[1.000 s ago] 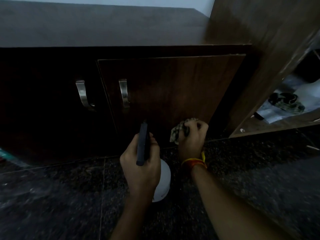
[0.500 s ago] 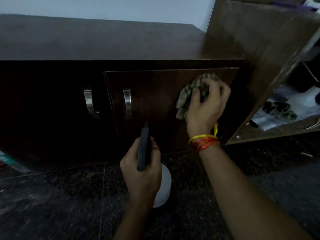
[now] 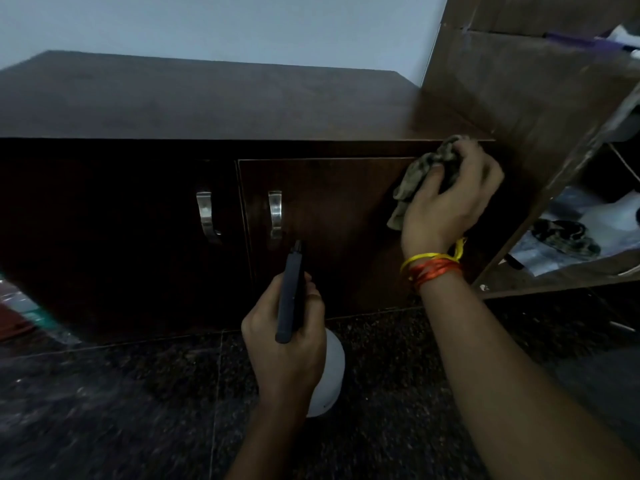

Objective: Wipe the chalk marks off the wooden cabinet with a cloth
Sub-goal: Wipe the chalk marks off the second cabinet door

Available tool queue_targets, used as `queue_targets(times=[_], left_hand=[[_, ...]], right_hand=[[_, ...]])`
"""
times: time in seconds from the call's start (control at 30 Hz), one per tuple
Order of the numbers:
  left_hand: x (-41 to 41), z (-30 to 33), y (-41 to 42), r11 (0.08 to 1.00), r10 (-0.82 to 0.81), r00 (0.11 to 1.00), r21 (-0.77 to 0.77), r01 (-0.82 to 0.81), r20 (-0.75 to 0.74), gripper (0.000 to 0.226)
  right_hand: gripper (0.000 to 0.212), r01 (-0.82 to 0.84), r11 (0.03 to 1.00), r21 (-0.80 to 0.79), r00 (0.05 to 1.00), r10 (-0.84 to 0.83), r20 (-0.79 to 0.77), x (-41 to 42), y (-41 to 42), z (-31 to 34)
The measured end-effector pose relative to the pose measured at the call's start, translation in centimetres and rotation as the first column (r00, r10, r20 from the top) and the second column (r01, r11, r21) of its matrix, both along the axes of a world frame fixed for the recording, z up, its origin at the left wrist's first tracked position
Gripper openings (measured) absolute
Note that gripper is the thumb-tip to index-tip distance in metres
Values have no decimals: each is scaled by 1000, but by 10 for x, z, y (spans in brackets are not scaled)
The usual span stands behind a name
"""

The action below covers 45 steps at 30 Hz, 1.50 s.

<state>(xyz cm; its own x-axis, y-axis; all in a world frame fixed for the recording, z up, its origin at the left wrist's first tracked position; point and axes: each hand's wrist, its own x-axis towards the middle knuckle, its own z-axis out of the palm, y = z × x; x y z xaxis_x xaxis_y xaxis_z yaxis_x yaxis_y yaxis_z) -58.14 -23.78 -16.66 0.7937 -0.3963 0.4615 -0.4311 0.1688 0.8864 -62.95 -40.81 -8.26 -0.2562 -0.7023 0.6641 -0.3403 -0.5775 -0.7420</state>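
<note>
While left hand (image 3: 284, 344) grips white spray bottle (image 3: 327, 375) by dark trigger head, right hand (image 3: 450, 199) bunches mottled cloth (image 3: 420, 178), pressing it against cabinet (image 3: 329, 209) door's upper right corner. No legible writing.

Right hand (image 3: 450, 199) raised, fingers curled in a grip; left hand (image 3: 287, 341) lower, fingers clenched, forearm extended.

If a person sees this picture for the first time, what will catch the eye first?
Probably the right hand, which presses a crumpled cloth against the top right corner of the dark wooden cabinet, with bright yellow and orange threads around its wrist. Lower in the middle, the left hand grips a white spray bottle with a dark nozzle, above the speckled floor.
</note>
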Motion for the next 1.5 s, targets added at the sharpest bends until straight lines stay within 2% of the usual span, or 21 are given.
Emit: queue_targets(times=[0.17, 0.27, 0.43, 0.53, 0.7, 0.8, 1.0, 1.2, 1.37, 1.5], left_hand=[[6, 6, 2, 1000, 24, 999, -2, -24, 34, 19], [4, 7, 0, 1000, 30, 999, -5, -30, 20, 19], [5, 8, 4, 999, 19, 1000, -27, -19, 11, 15], [7, 9, 7, 999, 31, 999, -26, -30, 20, 14], [13, 10, 14, 999, 55, 997, 1, -55, 50, 16], [14, 9, 17, 998, 61, 997, 8, -62, 46, 17], [18, 13, 23, 997, 78, 996, -6, -77, 35, 14], [28, 13, 34, 995, 104, 993, -5, -104, 50, 16], [37, 13, 43, 991, 135, 989, -21, -134, 53, 17], [40, 17, 46, 989, 139, 989, -46, -137, 44, 20]], right_hand=[[33, -50, 992, -115, 980, 26, -195, 26, 20, 1], [29, -89, 988, -125, 981, 65, -184, 16, 13, 0], [25, -38, 998, -49, 995, 33, -98, 13, 10, 2], [25, -63, 995, -73, 983, 50, -175, 25, 26, 2], [21, -217, 969, -119, 921, 163, -355, 63, 65, 2], [17, -249, 954, -166, 887, 156, -435, 69, 70, 4], [18, -183, 977, -106, 936, 140, -323, 58, 65, 4], [12, -287, 933, -216, 862, 153, -484, 85, 87, 6], [23, -298, 942, -155, 864, 198, -462, 88, 97, -15], [30, -342, 940, 9, 820, 303, -485, 87, 109, -54]])
